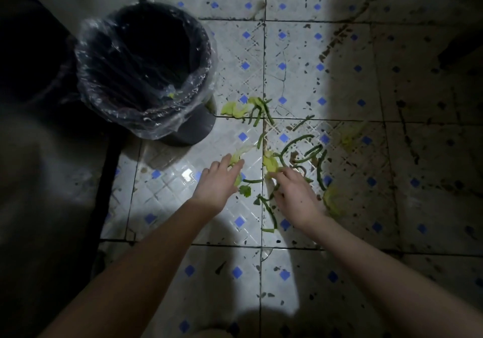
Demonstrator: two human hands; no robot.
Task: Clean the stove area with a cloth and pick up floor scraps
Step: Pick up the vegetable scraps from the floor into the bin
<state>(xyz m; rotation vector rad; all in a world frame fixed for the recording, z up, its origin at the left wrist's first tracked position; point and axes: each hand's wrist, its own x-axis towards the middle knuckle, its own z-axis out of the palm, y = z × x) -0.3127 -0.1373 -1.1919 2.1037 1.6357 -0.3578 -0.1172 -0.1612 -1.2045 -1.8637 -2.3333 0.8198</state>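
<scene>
Down on the tiled floor (pixel 292 58), the vegetable scraps (pixel 303 152) lay scattered just to the right of a dark bin (pixel 194 128) lined with a clear plastic bag (pixel 99 58). They were pale leaf pieces and thin, curling green strips, spread around the joint where four tiles met. The left grip (pixel 218 183) was spread, its fingers nearly straight and touching a pale leaf piece (pixel 236 158), with a little more green showing at the edge of the palm. The right grip (pixel 294 194) was curled, its fingertips pinching a yellow-green leaf scrap (pixel 269 161) among the strips. Both bare forearms reached in from the bottom edge. Dark specks and smears marked the tiles on the right, where shadow fell across them. Small blue diamonds dotted the floor.
</scene>
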